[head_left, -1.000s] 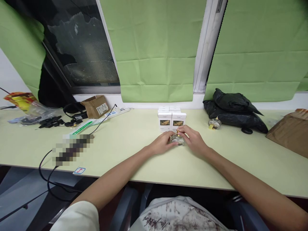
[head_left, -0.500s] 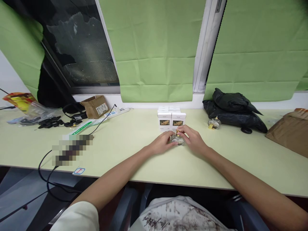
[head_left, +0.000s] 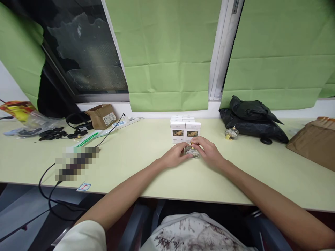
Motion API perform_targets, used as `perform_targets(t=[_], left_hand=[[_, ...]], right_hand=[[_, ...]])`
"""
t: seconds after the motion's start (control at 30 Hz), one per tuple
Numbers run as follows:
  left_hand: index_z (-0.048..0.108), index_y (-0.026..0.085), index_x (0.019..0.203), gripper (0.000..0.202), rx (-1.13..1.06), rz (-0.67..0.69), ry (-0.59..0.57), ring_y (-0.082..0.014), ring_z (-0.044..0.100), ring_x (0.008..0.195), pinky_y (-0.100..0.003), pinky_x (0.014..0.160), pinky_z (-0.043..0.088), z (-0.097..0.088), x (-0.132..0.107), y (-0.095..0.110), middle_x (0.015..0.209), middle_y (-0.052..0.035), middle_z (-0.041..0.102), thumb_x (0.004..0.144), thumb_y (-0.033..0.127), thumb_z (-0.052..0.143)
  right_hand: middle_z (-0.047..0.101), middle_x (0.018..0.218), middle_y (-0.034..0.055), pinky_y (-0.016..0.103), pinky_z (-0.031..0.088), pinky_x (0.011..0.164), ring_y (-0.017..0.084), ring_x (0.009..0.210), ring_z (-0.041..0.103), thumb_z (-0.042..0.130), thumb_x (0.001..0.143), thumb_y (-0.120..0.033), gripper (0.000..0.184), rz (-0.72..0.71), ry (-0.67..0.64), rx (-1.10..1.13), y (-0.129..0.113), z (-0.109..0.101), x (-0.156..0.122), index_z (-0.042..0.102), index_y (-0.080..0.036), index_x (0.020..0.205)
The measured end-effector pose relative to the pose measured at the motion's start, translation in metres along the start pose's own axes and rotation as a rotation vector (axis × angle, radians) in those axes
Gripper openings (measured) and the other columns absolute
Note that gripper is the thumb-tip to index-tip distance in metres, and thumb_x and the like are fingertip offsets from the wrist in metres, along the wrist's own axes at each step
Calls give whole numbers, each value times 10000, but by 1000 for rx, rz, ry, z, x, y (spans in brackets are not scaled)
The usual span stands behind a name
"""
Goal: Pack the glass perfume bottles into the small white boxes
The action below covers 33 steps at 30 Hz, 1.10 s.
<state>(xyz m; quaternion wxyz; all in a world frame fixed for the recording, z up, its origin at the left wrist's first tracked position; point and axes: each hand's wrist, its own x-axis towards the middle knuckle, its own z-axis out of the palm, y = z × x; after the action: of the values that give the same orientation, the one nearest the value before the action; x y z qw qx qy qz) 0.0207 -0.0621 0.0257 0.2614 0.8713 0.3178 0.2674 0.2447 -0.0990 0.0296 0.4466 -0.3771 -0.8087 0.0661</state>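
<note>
A small round glass bottle (head_left: 193, 152) with a gold top stands on the table in front of me. My left hand (head_left: 176, 155) is closed around its left side, thumb at the front. With the fingertips of my right hand (head_left: 208, 150) I pinch the gold cap (head_left: 192, 144) at the bottle's neck. Just behind the bottle are white boxes (head_left: 178, 134) with a yellowish picture on the front, set in two columns. Another glass bottle with gold parts (head_left: 231, 134) rests farther right, apart from both hands.
Black plastic bags (head_left: 251, 120) lie at the back right, near a brown paper package (head_left: 314, 143). An opened cardboard box (head_left: 101, 116), a power strip (head_left: 128, 122) and black small parts (head_left: 52, 133) lie at left. Cables (head_left: 42, 184) hang over the table's front edge.
The view has shifted slightly. My right fingers have lifted off the bottle's side a little and stay pinched at the gold cap; my left hand keeps its hold.
</note>
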Motion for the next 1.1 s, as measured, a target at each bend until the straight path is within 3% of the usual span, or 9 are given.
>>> perform_targets(t=[1.1], left_hand=[[640,227,1185,372,3,-14,-10,-188,549,793,-314,699,425,-1,0,1,945,-33,634,966,528,645]], right_hand=[[682,1105,90,415,543,877,257,1059,649,417,1119,-302,148,-113,2,-226,3,5,-1,557,-258,1141]])
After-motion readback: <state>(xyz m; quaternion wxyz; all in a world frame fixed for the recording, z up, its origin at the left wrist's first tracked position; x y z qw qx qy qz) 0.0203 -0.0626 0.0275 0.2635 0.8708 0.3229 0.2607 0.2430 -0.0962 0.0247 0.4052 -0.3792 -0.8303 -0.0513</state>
